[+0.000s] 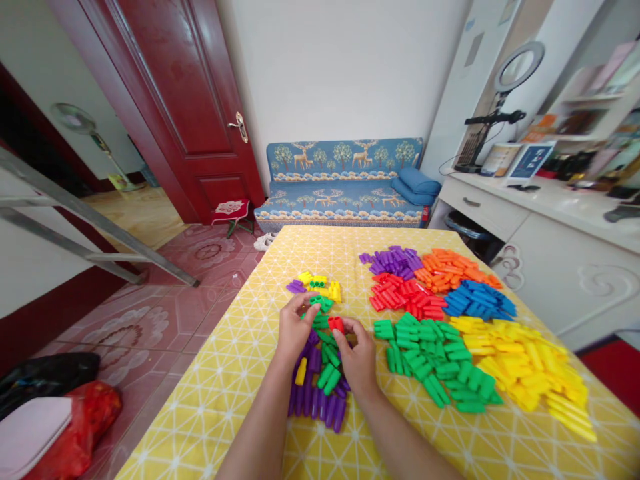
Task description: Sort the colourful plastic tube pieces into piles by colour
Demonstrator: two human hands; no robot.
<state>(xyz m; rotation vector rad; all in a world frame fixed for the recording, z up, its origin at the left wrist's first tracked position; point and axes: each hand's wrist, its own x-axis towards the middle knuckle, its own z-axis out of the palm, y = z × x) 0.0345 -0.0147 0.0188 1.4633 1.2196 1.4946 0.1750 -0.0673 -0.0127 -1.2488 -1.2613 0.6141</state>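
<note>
Sign is showing blurred lettering; I'm seeing bare left tablecloth edge, left hand pinching green block, right hand pinching red block.

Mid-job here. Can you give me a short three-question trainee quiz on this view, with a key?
1. What colour is the plastic piece held in the right hand?
2. Fill in: the blue pile lies to the ____ of the red pile.
3. Which of these is nearest the right hand: (A) orange pile, (B) green pile, (C) yellow pile?

Key: 1. Red; 2. right; 3. B
</note>
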